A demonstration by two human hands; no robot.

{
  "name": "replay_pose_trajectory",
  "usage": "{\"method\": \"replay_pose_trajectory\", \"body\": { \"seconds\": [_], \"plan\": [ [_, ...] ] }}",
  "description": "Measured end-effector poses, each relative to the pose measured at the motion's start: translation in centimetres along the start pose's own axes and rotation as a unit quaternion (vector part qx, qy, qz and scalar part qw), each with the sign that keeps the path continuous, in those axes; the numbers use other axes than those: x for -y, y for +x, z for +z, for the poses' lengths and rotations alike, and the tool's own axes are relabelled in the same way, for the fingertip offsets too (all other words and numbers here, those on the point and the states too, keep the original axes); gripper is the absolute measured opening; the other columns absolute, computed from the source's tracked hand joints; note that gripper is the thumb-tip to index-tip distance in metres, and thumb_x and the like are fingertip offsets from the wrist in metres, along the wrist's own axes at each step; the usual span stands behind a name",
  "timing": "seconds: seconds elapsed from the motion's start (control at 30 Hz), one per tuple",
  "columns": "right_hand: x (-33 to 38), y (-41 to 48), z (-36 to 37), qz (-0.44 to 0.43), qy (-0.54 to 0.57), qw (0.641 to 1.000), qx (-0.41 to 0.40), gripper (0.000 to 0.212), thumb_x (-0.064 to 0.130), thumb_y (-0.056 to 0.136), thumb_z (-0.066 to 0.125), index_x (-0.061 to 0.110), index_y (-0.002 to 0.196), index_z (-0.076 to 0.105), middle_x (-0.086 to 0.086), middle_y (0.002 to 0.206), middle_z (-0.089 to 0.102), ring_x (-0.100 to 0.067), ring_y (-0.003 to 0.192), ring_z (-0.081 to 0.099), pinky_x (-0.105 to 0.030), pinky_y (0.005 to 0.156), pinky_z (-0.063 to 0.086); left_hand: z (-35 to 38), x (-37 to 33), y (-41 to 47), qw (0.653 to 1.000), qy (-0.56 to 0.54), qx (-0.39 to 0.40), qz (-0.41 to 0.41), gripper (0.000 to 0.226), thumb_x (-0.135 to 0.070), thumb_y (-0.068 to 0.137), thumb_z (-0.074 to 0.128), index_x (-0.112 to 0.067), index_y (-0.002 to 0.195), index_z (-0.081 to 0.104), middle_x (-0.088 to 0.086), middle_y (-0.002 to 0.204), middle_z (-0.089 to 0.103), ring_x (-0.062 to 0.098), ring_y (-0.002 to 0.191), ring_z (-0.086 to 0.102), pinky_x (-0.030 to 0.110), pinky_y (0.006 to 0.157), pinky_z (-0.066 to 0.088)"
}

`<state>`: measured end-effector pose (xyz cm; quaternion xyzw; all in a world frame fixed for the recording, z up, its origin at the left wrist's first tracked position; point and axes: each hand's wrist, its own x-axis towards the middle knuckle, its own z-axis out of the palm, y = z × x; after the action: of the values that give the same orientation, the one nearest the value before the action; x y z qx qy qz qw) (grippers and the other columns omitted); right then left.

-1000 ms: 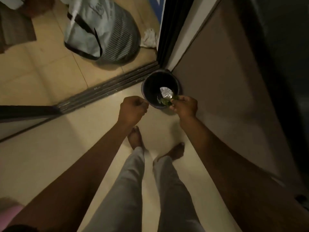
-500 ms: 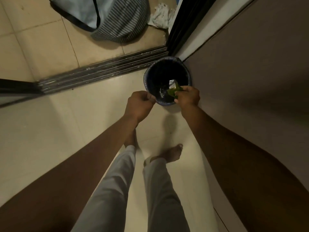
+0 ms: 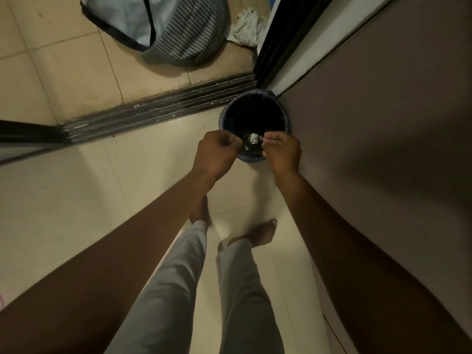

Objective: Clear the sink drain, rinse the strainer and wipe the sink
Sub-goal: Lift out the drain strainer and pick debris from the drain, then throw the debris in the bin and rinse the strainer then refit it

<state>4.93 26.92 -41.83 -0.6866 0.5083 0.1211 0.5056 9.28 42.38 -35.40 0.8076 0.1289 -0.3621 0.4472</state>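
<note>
Dark plastic, ribbed at the rim: a small waste bin (image 3: 255, 108) on the floor, tucked into the corner at 12 o'clock where the sliding-door track (image 3: 158, 108) meets the brown panel (image 3: 383, 123). Placed there, presumably, to stay clear of foot traffic while still within a short walk.

Both hands held directly over the bin's near rim, so anything let go falls inside rather than on the pale floor tiles (image 3: 102, 190). Left hand (image 3: 217, 152) at 9 o'clock of the opening, curled into a loose fist; cannot tell whether the grip holds anything, perhaps the strainer, hidden if so. Right hand (image 3: 282, 152) at 3 o'clock, fingers bent and pinched together near the thumb, nothing visible between them. Crumpled silvery and white scraps (image 3: 252, 139) lying in the bin's bottom, between the two hands.

Sink, drain and strainer nowhere in view. Judged from this: dumping of drain debris at or near its end, rinsing and wiping not yet begun.

Striped laundry bag (image 3: 163, 29) at 11 o'clock beyond the track, well apart.
</note>
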Motion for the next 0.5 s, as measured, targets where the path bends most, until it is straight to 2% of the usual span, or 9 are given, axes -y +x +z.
{"method": "replay_pose_trajectory", "body": {
  "seconds": [0.1,0.2,0.37,0.43,0.5],
  "plan": [
    [1.3,-4.1,-2.1,0.001,0.058,0.998,-0.020,0.023,-0.002,0.091,0.069,0.009,0.110,0.078,-0.009,0.106,0.079,-0.023,0.100,0.076,-0.042,0.093,0.063,-0.8,-2.2,-2.3,0.999,0.008,-0.016,0.032,0.016,-0.020,0.099,0.067,-0.009,0.094,0.079,0.011,0.092,0.080,0.029,0.090,0.076,0.051,0.085,0.062],
    [3.7,-9.1,-5.2,-0.002,0.124,0.992,-0.019,0.024,-0.002,0.091,0.072,0.010,0.110,0.078,-0.006,0.105,0.079,-0.021,0.101,0.077,-0.032,0.089,0.064,-2.2,-5.2,-5.6,0.998,0.002,-0.031,0.060,0.018,-0.019,0.099,0.066,-0.007,0.092,0.078,0.011,0.089,0.080,0.030,0.088,0.076,0.053,0.085,0.061],
    [8.8,-18.0,-11.5,-0.041,0.201,0.979,-0.012,0.021,0.001,0.092,0.074,0.018,0.105,0.077,-0.002,0.104,0.080,-0.015,0.097,0.078,-0.026,0.088,0.061,-4.6,-11.0,-12.7,0.992,-0.012,-0.006,0.122,0.012,-0.020,0.100,0.066,-0.022,0.098,0.078,0.000,0.096,0.081,0.017,0.092,0.076,0.049,0.091,0.063],
    [10.5,-21.3,-14.0,-0.065,0.223,0.972,-0.027,0.018,0.002,0.092,0.075,0.013,0.106,0.078,0.000,0.100,0.081,-0.008,0.091,0.078,-0.018,0.080,0.060,-5.3,-13.1,-15.2,0.989,-0.011,0.003,0.148,0.013,-0.020,0.101,0.066,-0.028,0.097,0.076,0.000,0.098,0.080,0.018,0.094,0.077,0.049,0.091,0.063],
    [11.9,-24.7,-16.7,-0.089,0.248,0.964,-0.046,0.019,0.001,0.090,0.076,0.009,0.107,0.078,0.000,0.096,0.082,-0.006,0.087,0.078,-0.013,0.074,0.058,-5.8,-15.4,-18.1,0.982,-0.002,0.017,0.189,0.013,-0.017,0.101,0.066,-0.024,0.099,0.076,0.004,0.098,0.080,0.020,0.094,0.077,0.049,0.090,0.063]
  ]
}}
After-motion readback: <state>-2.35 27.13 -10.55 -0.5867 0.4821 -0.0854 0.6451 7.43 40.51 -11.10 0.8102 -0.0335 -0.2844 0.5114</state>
